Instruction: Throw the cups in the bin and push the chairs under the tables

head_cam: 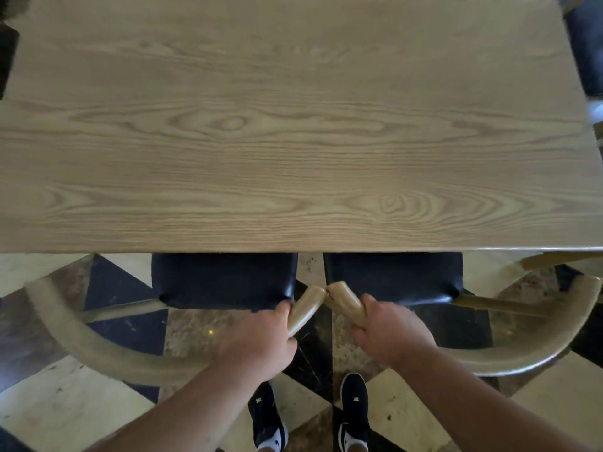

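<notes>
**Two chairs, one gap: where the push can snag**

From the head camera we look straight down on the broad pale wooden table (293,125), its top showing no cups. Below its near edge sit two chairs side by side: the left chair with a dark blue padded seat and curved light-wood backrest (225,278) and its matching right chair (393,275). Both seats are already partly under the tabletop, while the backrests curve out toward us over the patterned stone floor (202,331).

Our left hand (261,347) is clenched around the inner tip of the left chair's armrest; our right hand (388,334) grips the inner tip of the right chair's armrest. The two tips touch between our hands.

We judge the main risk to be here: pushing both chairs together could jam the touching tips or pinch our fingers between them. The raised armrests may also strike the table edge if they stand higher than its underside, which we cannot tell. An uneven push could skew a chair.
</notes>
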`<state>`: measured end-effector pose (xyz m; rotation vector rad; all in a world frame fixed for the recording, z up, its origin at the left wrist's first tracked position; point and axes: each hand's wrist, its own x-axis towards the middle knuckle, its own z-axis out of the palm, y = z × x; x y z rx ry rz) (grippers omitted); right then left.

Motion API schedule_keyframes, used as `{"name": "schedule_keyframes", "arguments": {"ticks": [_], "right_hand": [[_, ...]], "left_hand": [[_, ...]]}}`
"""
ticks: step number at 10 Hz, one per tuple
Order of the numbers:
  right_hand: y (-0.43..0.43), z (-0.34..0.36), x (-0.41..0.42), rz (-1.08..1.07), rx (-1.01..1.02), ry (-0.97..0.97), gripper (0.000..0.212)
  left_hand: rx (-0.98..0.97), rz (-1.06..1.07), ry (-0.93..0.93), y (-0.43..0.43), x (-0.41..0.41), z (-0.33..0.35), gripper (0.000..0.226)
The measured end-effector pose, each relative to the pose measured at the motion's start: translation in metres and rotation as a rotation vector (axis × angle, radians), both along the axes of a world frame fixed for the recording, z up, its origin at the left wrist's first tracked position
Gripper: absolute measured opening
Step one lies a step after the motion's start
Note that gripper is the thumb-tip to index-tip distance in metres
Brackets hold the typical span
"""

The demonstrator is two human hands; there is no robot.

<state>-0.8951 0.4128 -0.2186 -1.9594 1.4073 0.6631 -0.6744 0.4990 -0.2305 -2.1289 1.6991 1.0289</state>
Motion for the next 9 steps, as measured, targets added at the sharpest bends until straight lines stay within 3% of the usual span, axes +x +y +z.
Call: {"name": "schedule_keyframes", "arguments": {"ticks": [4,6,7,8,9], "right_hand": [[0.003,0.0,-0.004,0.021,-0.044,-0.009,0.022],[0.007,0.002,-0.006,0.012,-0.049,-0.026,0.024],[0.008,0.013,-0.005,0.083,-0.083,-0.001,0.045],[0.007,0.021,-0.006,0.21,-0.176,0.014,0.082],[0.001,0.043,-0.002,0.199,-0.213,-0.046,0.092]], "left_hand": [[-0.01,0.005,-0.044,0.002,0.0,0.0,0.052],[-0.019,-0.017,-0.083,0.003,-0.002,0.005,0.039],[-0.068,-0.125,-0.222,0.007,-0.002,0.014,0.06],[-0.083,-0.126,-0.235,0.009,-0.003,0.023,0.088],[-0.149,-0.073,-0.189,0.006,-0.005,0.043,0.093]]}}
